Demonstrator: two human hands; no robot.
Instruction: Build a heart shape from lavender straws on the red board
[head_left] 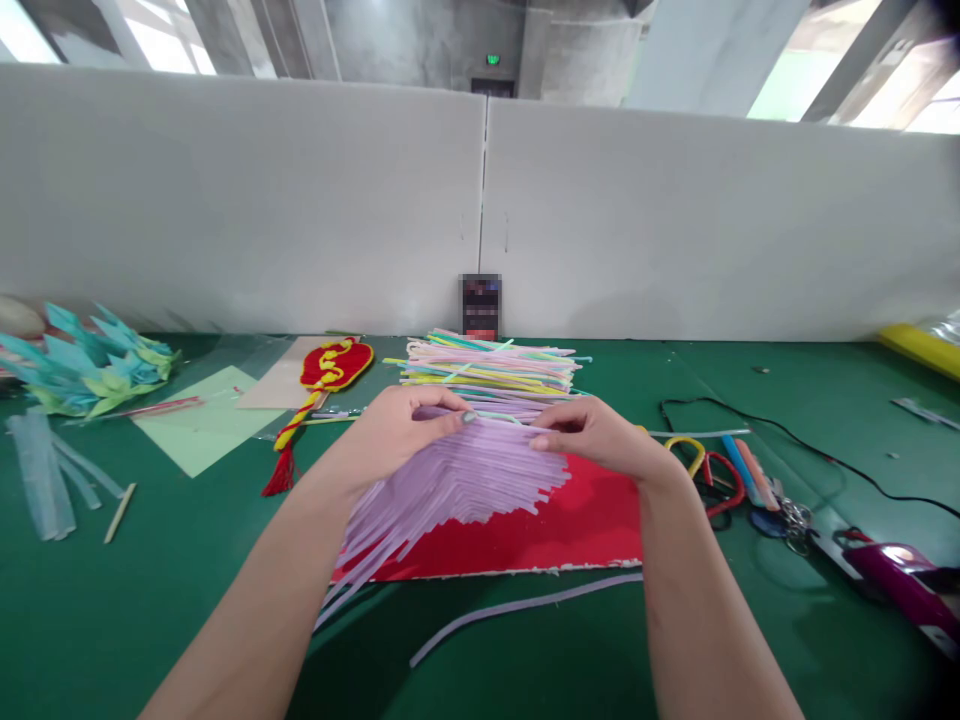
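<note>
Head camera: lilac strips (469,480) lie in a chevron at the dial's centre, above a red sheet (510,550) on the green tabletop (225,620). At 10 o'clock, the left hand (405,425) pinches their far edge, thumb and finger together; at 2, the right hand (600,435) touches that edge, whether clamped I cannot tell. Bundled pastel strips (487,367) sit at 12, a loose strip (517,606) at 5.

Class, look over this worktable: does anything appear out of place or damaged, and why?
Yes. One lilac strip lies by itself on the green table, apart from the layered lilac strips. The near edge of the red sheet looks ragged and white, perhaps torn.
</note>
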